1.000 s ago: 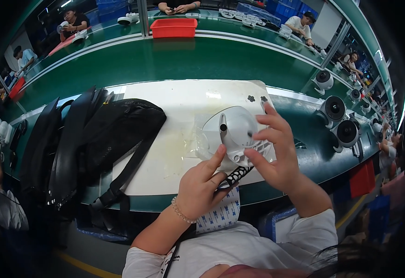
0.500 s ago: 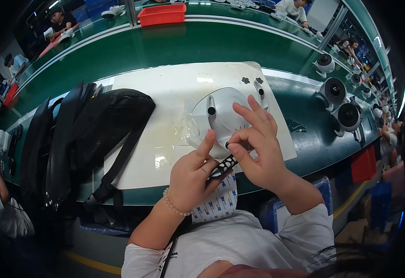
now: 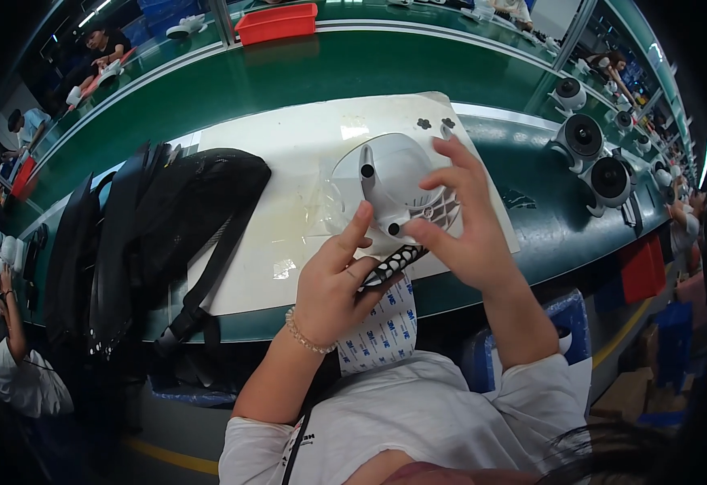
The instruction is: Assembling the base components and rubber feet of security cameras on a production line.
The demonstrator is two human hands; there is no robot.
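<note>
While pressing at the white round housing [image 3: 390, 182] on the white mat [image 3: 289, 162], left hand [image 3: 339, 283] pinching a dotted strip [image 3: 394, 263], right hand [image 3: 466, 230] fingertips at its five-o'clock edge: sticking seemingly unfinished.

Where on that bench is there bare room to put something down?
The white mat is bare along its far edge, between the black bag and the round white housing. The green belt beyond it, short of the red tray, is open too. It is crowded near the left hand and right hand, and among the speakers.
</note>
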